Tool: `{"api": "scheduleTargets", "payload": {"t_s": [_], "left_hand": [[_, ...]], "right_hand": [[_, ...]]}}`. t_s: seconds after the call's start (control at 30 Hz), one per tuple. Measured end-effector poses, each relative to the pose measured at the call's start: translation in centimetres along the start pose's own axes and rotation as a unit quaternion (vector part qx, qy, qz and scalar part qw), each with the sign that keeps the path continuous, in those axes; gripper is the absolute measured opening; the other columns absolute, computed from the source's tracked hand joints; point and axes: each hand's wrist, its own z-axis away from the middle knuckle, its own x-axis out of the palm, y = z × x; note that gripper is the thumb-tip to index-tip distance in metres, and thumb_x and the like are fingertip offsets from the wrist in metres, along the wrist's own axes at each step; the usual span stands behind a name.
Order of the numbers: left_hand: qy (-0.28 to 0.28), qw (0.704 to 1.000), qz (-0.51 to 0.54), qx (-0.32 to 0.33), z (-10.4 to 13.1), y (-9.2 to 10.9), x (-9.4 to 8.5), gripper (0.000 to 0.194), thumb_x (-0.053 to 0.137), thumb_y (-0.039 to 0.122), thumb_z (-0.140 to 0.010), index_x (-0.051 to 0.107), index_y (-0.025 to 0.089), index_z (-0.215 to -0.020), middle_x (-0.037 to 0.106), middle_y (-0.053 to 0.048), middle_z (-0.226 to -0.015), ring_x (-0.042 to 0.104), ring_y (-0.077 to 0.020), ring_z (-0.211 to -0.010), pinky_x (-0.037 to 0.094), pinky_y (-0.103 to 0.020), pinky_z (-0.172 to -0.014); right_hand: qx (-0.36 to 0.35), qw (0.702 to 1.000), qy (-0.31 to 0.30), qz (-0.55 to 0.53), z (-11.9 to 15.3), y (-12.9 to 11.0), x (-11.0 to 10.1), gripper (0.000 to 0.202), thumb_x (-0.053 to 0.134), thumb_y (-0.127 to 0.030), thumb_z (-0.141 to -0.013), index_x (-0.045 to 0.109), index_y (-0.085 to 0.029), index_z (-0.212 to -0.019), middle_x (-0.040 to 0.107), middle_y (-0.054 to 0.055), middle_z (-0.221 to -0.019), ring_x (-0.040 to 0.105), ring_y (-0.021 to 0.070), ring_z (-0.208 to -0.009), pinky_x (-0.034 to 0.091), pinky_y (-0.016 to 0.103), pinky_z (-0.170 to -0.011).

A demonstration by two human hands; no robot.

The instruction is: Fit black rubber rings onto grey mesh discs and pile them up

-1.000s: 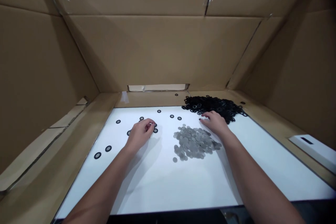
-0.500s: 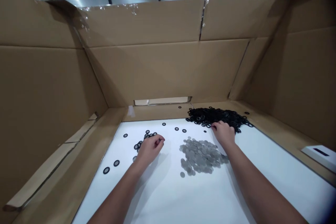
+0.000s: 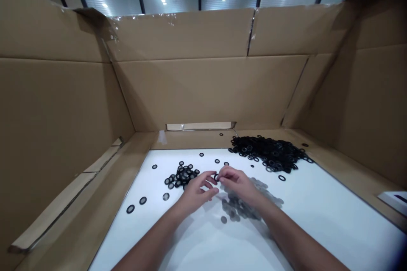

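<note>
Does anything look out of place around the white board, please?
One black ring left of the black pile and another ring behind its right end look stray, lying apart on cardboard, off the white board.

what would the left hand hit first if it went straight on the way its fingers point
Most likely the black ring at the fingertips of the right hand, then that hand itself; depth between them is hard to judge.

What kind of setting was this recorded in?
Probably an improvised small-parts workstation indoors: tall cardboard walls enclose a white work surface, which holds a heap of black rings and a pile of grey discs.
</note>
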Motion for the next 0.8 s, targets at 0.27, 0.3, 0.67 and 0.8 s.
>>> {"api": "scheduleTargets", "payload": {"t_s": [0.27,0.3,0.67,0.8], "left_hand": [[0.023,0.996,-0.081,0.026,-0.2,0.0,-0.6,0.026,0.065,0.033,-0.085,0.070,0.021,-0.107,0.070,-0.004,-0.089,0.065,-0.0180,-0.081,0.053,-0.026,-0.069],[0.025,0.995,-0.094,0.028,-0.2,0.0,-0.7,0.026,0.066,0.033,-0.084,0.071,0.021,-0.107,0.071,-0.004,-0.090,0.065,-0.0181,-0.083,0.053,-0.026,-0.070],[0.001,0.995,-0.089,0.039,-0.1,-0.1,-1.0,0.031,0.050,0.038,-0.094,0.072,0.019,-0.104,0.070,-0.006,-0.087,0.065,-0.0163,-0.077,0.052,-0.023,-0.063],[-0.015,0.998,-0.063,0.028,0.0,-0.2,-0.9,0.031,0.050,0.037,-0.092,0.075,0.018,-0.094,0.069,-0.006,-0.084,0.062,-0.0141,-0.067,0.052,-0.022,-0.058]], "right_hand": [[0.033,0.997,-0.070,-0.002,0.5,-1.9,-0.2,0.017,0.056,-0.034,-0.093,0.069,-0.024,-0.098,0.065,0.004,-0.098,0.061,0.0199,-0.090,0.048,0.031,-0.077],[0.039,0.996,-0.075,0.033,0.8,-2.4,-0.7,0.017,0.056,-0.034,-0.093,0.068,-0.024,-0.098,0.065,0.004,-0.097,0.061,0.0196,-0.088,0.048,0.030,-0.075],[-0.124,0.875,-0.179,0.432,11.4,-4.1,1.6,0.059,0.059,-0.059,-0.086,0.058,-0.023,-0.133,0.065,0.016,-0.127,0.062,0.0347,-0.108,0.046,0.044,-0.087],[-0.246,0.835,-0.135,0.474,14.4,-3.4,2.6,0.035,0.053,-0.043,-0.095,0.063,-0.025,-0.123,0.074,0.008,-0.115,0.069,0.0278,-0.095,0.049,0.039,-0.080]]}}
